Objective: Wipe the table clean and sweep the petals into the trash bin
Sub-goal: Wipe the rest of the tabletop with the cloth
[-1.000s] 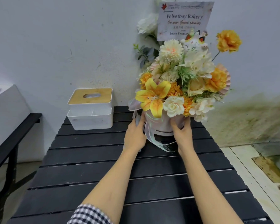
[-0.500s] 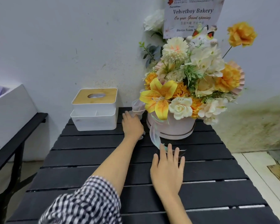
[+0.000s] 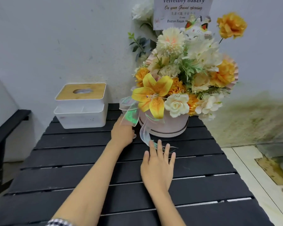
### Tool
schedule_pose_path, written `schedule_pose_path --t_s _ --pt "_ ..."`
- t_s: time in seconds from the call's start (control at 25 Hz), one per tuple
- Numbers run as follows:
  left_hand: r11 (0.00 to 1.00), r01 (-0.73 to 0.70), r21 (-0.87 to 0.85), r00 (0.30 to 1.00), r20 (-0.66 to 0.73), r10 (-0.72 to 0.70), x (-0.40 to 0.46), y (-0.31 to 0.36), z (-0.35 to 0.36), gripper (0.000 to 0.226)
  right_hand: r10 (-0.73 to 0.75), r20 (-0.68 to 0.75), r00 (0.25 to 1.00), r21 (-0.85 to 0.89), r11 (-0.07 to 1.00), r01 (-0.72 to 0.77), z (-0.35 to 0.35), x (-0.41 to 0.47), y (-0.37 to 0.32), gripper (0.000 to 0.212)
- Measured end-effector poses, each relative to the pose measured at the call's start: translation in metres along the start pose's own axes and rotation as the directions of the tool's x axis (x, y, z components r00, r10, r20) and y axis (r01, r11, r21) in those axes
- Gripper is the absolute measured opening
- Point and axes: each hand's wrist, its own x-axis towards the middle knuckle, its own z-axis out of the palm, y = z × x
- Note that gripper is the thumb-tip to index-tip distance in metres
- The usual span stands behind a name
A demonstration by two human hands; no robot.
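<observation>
The black slatted table point(image 3: 72, 173) fills the lower part of the head view. A flower arrangement in a round pink box point(image 3: 165, 126) stands at its far end, with a sheer ribbon point(image 3: 145, 136) trailing onto the slats. My left hand point(image 3: 122, 133) rests on the table just left of the box, partly under a ribbon loop, its fingers loosely bent and holding nothing I can see. My right hand point(image 3: 158, 163) lies flat on the slats in front of the box. Its fingers are spread and the fingertips touch the ribbon's tail.
A white tissue box with a wooden lid point(image 3: 81, 106) sits at the table's far left corner against the wall. A card point(image 3: 181, 12) stands above the flowers. A black bench point(image 3: 8, 128) with a white box point(image 3: 0, 103) is to the left. Tiled floor point(image 3: 252, 176) lies on the right.
Both hands have let go of the pink flower box, which now stands on the table. My right hand drew back and lies flat; my left hand stays beside the box.
</observation>
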Motion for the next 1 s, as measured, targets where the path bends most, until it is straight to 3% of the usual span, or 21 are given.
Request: schedule_pose_path --t_s 0.16,0.24,0.32,0.4,0.6,0.84,1.0 --pt "1.000 0.023 -0.001 0.981 -0.192 -0.023 0.006 -0.006 -0.008 0.058 0.022 0.062 0.998 0.055 0.998 -0.026 -0.009 0.001 -0.002 0.066" --pt "0.996 -0.070 -0.048 0.988 -0.144 0.063 -0.006 0.001 -0.014 0.056 0.059 0.114 0.992 0.059 0.996 -0.066 -0.015 0.002 -0.004 0.059" --pt "0.975 -0.220 -0.014 0.975 -0.025 0.219 -0.041 0.002 -0.019 0.062 0.081 0.144 0.986 0.092 0.991 -0.095 -0.022 0.002 -0.007 0.051" --pt "0.961 -0.277 0.020 0.960 0.033 0.277 -0.081 -0.008 -0.028 0.066 0.070 0.155 0.985 0.119 0.989 -0.089 -0.026 0.003 -0.009 0.052" --pt "0.986 -0.119 0.117 0.993 -0.015 0.121 -0.155 -0.078 -0.070 0.071 -0.071 0.143 0.987 0.075 0.995 0.060 -0.035 -0.018 -0.011 0.061" --pt "0.974 0.225 -0.033 0.951 -0.210 -0.227 -0.147 -0.139 -0.103 0.058 -0.244 0.149 0.958 0.282 0.939 0.195 -0.017 -0.025 -0.083 0.056" --pt "0.964 0.241 -0.114 0.919 -0.293 -0.265 -0.121 -0.153 -0.092 0.055 -0.408 0.093 0.908 0.291 0.883 0.367 0.009 0.031 -0.161 0.056"
